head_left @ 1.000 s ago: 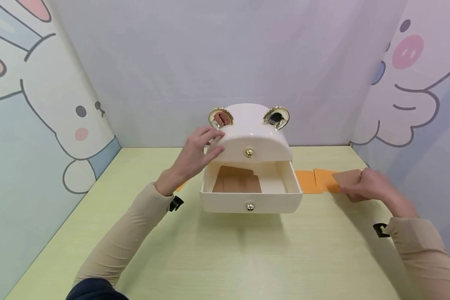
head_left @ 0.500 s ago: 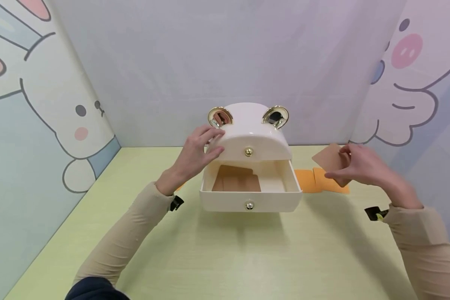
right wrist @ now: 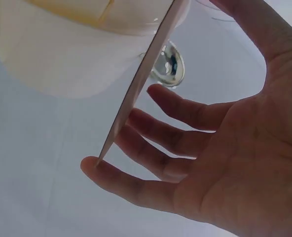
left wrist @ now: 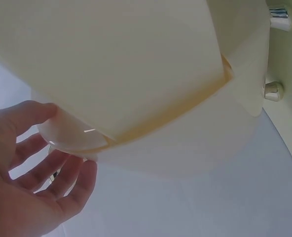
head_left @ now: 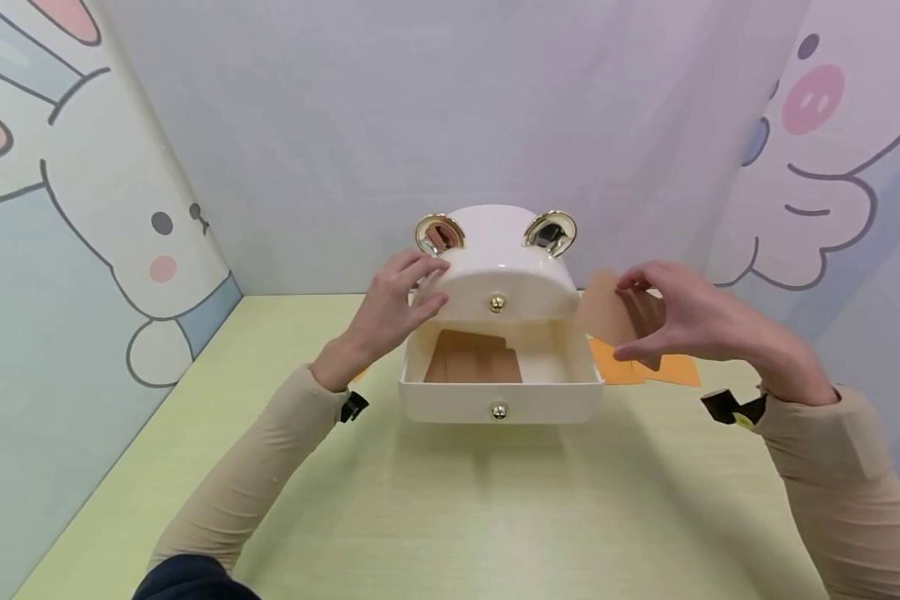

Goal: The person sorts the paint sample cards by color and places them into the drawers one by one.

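Note:
A white two-drawer storage box with shiny gold-rimmed ears stands in the middle of the head view. Its lower drawer is pulled out, and brown cards lie in its left part. My left hand steadies the box at its upper left side. In the left wrist view, the thumb is at the drawer front and the fingers curl behind the edge. My right hand holds a brown card by its edges, raised beside the box's right side. The right wrist view shows that card nearly edge-on.
Orange cards lie on the table right of the box, and an orange corner shows by the left wrist. The pale green table meets a grey back wall, with cartoon-printed panels on both sides.
My right hand has lifted the brown card off the table at the right and carried it up and left, close to the box. The left hand has stayed put.

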`<action>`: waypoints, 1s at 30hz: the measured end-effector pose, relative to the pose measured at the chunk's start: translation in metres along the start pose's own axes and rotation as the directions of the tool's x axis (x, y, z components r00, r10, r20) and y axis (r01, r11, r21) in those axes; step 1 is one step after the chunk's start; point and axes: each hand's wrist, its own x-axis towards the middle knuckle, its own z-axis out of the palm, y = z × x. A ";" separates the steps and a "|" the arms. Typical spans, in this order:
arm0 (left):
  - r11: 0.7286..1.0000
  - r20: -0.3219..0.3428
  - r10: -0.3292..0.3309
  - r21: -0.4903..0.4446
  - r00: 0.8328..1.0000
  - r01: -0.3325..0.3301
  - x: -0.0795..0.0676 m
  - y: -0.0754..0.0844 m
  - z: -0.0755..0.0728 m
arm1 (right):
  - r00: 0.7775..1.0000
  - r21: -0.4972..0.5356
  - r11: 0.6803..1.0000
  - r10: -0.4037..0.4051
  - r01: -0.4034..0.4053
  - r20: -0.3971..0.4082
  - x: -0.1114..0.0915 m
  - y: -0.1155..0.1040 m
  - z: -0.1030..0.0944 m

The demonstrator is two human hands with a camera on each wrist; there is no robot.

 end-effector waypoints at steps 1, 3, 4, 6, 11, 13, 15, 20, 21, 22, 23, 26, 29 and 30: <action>1.000 0.001 -0.002 0.001 1.000 0.002 0.000 0.000 0.000 | 1.000 0.010 1.000 -0.021 0.021 0.004 0.000 -0.004 0.000; 1.000 0.003 -0.002 0.002 1.000 0.002 0.000 0.001 0.000 | 0.998 0.030 0.998 -0.055 0.054 0.019 0.000 -0.012 0.000; 1.000 0.003 -0.001 0.003 1.000 0.001 0.000 0.001 0.000 | 0.997 0.037 0.997 -0.071 0.070 0.024 0.000 -0.016 0.001; 1.000 0.002 0.002 0.006 1.000 -0.002 0.001 0.001 -0.001 | 0.995 0.040 0.994 -0.099 0.098 0.034 0.000 -0.022 0.002; 1.000 0.001 0.002 0.009 1.000 -0.002 0.001 0.001 0.000 | 0.984 0.034 0.985 -0.171 0.170 0.048 0.002 -0.034 0.008; 1.000 0.002 0.000 0.006 1.000 0.000 0.001 0.001 0.000 | 0.978 0.028 0.979 -0.202 0.201 0.059 0.004 -0.037 0.010; 1.000 0.004 -0.003 0.005 1.000 0.003 0.001 0.001 0.000 | 0.971 0.023 0.974 -0.227 0.226 0.080 0.006 -0.040 0.012; 1.000 0.006 -0.007 0.005 1.000 0.007 0.001 0.000 0.000 | 0.963 0.039 0.973 -0.231 0.228 0.139 0.008 -0.046 0.016; 1.000 0.006 -0.007 0.004 1.000 0.007 0.000 0.000 0.000 | 0.963 0.042 0.974 -0.227 0.223 0.144 0.009 -0.047 0.017; 1.000 0.006 -0.006 0.004 1.000 0.006 0.000 0.000 0.000 | 0.963 0.043 0.974 -0.224 0.220 0.147 0.009 -0.047 0.018; 1.000 0.005 -0.007 0.004 1.000 0.007 0.000 0.000 0.000 | 0.963 0.040 0.975 -0.221 0.217 0.154 0.010 -0.048 0.019; 1.000 0.006 -0.008 0.002 1.000 0.008 0.000 0.000 0.000 | 0.960 0.022 0.972 -0.235 0.235 0.152 0.012 -0.051 0.023; 1.000 0.006 -0.007 0.002 1.000 0.007 0.000 -0.001 0.001 | 0.953 -0.007 0.964 -0.262 0.266 0.151 0.015 -0.052 0.027; 1.000 0.006 -0.006 0.002 1.000 0.006 0.000 -0.001 0.001 | 0.951 -0.013 0.961 -0.272 0.277 0.149 0.016 -0.052 0.028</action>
